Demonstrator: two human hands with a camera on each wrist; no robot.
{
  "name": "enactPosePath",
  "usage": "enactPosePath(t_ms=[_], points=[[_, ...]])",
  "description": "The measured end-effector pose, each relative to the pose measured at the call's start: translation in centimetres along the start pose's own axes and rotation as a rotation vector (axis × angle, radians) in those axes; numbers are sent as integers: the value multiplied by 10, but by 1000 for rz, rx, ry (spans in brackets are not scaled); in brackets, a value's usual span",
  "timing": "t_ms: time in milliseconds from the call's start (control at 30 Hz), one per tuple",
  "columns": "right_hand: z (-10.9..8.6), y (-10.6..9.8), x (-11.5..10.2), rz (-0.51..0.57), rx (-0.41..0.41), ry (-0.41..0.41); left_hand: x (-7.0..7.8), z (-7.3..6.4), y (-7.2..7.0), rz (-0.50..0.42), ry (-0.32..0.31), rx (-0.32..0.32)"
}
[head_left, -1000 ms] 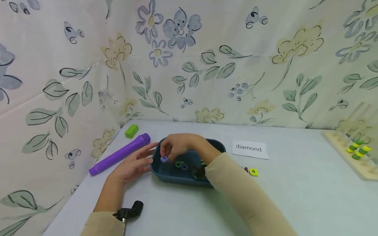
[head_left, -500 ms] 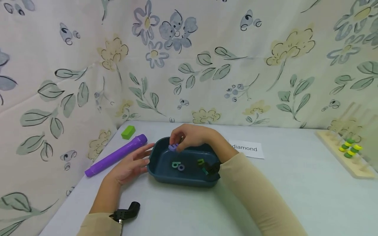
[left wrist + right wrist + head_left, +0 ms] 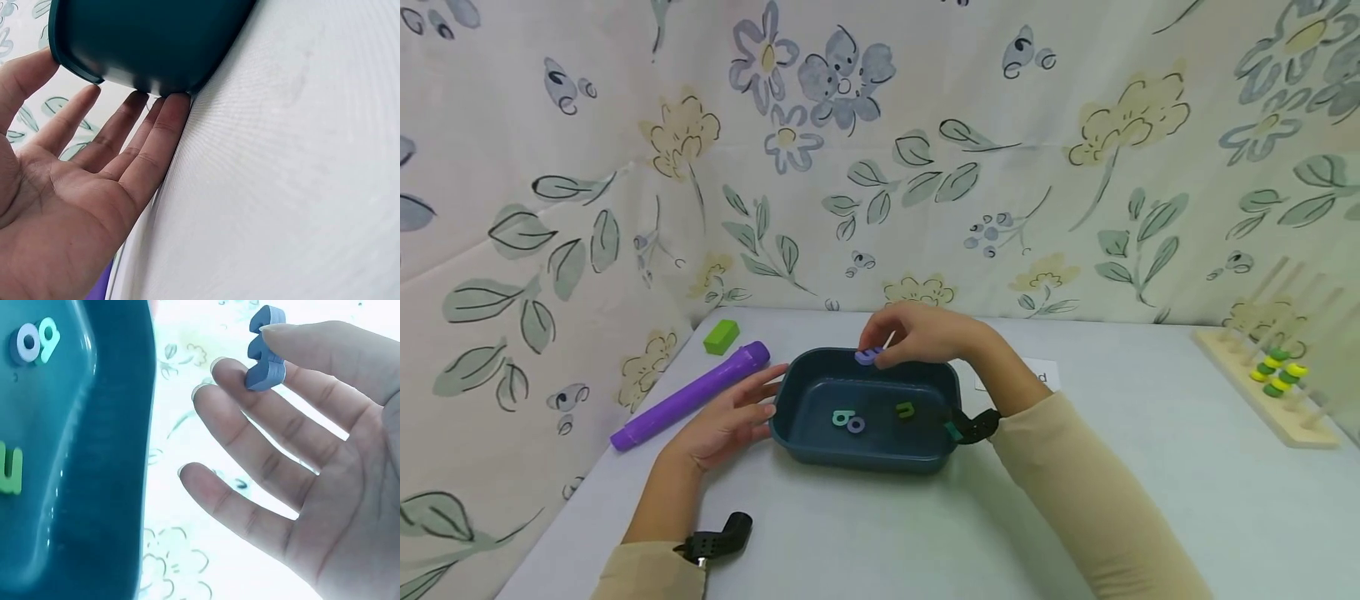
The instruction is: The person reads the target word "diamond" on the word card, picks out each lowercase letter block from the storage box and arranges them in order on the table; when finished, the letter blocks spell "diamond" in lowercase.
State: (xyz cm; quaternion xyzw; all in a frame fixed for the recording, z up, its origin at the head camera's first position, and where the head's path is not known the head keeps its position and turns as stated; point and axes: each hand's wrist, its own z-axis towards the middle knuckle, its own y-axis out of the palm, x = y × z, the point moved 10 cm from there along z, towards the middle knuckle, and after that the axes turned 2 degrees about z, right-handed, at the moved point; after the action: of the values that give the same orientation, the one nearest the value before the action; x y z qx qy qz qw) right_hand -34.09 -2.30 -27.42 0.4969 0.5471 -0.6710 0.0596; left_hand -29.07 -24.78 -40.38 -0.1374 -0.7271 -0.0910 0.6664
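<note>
My right hand (image 3: 921, 332) pinches a purple foam-like letter (image 3: 267, 350), probably an m, between thumb and fingers above the far rim of a dark teal tray (image 3: 865, 460). In the right wrist view its other fingers spread loosely beside the tray's edge. Inside the tray lie a mint-green letter (image 3: 842, 417), a purple letter o (image 3: 856, 425) touching it, and a green letter (image 3: 905, 410) like an n or u. With fingers extended, my left hand (image 3: 718, 429) touches the tray's left side; the left wrist view shows fingertips (image 3: 178, 103) against its outer wall.
A purple tube (image 3: 692, 396) and a green block (image 3: 722, 337) lie left of the tray. A white word card (image 3: 1045, 372) is partly covered by the right arm. At far right stands a wooden peg board (image 3: 1262, 387) with green and yellow rings.
My right hand has lifted the purple letter from the tray's left part and carried it up and rightward to the far rim. The left hand stays at the tray's side.
</note>
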Motion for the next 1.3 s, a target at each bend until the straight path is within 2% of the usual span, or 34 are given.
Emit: enactPosePath(t_ms=[333, 600, 733, 1033, 1300], points=[[-24, -19, 16, 31, 111, 33, -5, 0, -4, 3, -29, 35], [-39, -36, 22, 96, 235, -40, -4, 0, -4, 6, -22, 29], [-48, -43, 26, 105, 290, -42, -4, 0, -3, 7, -18, 23], [-70, -46, 36, 125, 353, -4, -3, 1, -3, 6, -28, 22], [-90, -49, 48, 113, 445, 11, -4, 0, -3, 10, -26, 21]])
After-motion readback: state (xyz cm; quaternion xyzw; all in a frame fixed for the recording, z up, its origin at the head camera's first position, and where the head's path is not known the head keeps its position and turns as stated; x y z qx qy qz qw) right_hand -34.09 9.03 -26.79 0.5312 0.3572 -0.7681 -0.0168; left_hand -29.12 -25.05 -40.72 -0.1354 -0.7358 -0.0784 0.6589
